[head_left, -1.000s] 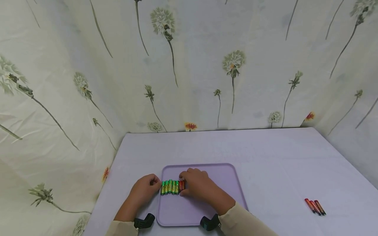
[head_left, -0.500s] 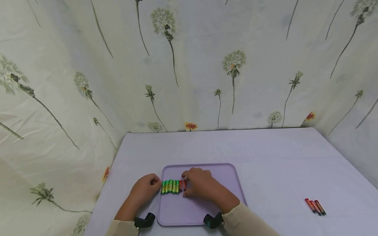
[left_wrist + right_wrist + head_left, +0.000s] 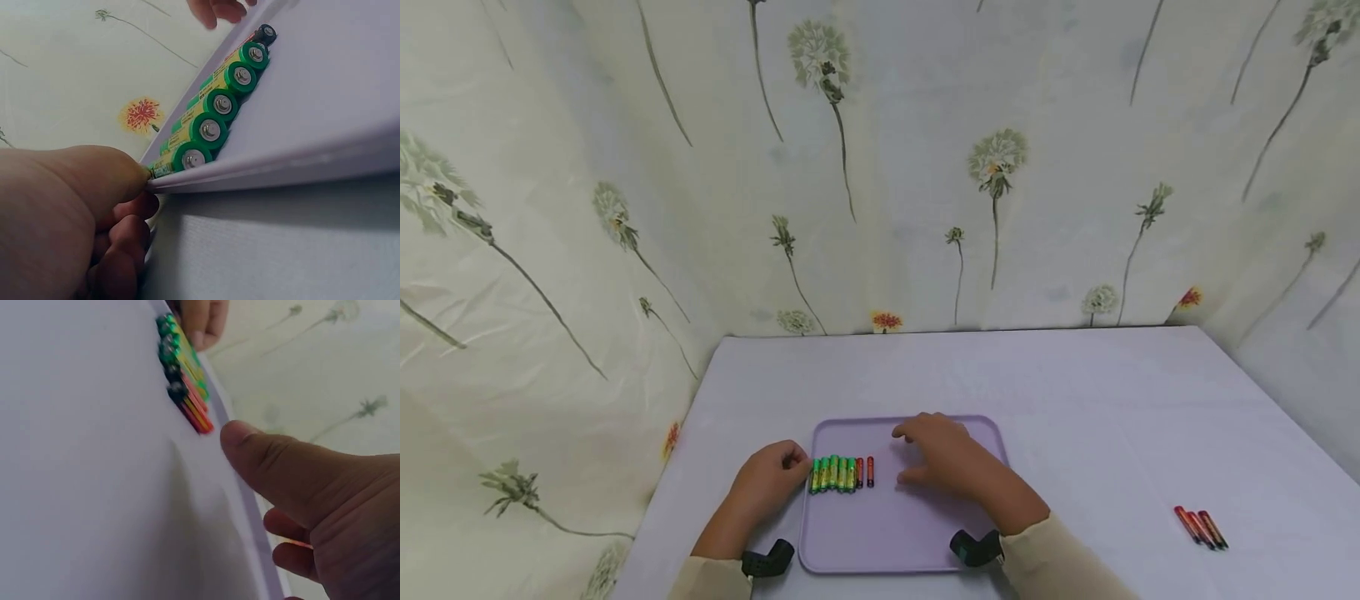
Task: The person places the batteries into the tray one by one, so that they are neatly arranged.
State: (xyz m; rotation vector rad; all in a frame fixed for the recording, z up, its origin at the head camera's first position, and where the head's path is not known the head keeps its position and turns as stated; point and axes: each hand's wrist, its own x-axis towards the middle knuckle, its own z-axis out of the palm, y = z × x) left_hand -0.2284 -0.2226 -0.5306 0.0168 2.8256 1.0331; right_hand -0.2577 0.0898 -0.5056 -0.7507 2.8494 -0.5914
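Observation:
A row of several green-and-yellow batteries (image 3: 832, 473) lies side by side along the left of a lilac tray (image 3: 880, 542). Two slimmer red batteries (image 3: 870, 472) continue the row on its right, the outer one with a small gap beside it. At the tray's left rim, my left hand (image 3: 767, 482) pinches the edge between thumb and curled fingers, right beside the first green battery. My right hand (image 3: 951, 462) hovers over the tray to the right of the row, thumb and fingers spread and holding nothing. The right wrist view shows its thumb (image 3: 269, 453) apart from the red batteries.
Three more red batteries (image 3: 1201, 528) lie together on the white-covered table (image 3: 1105, 433), far to the right of the tray. A flower-printed curtain (image 3: 910, 167) stands behind the table and along its sides. Black wrist cameras (image 3: 767, 558) sit on both wrists.
My right hand has let go of the outer red battery and drawn away to the right. The two red batteries now lie slightly apart. The left hand stays at the rim.

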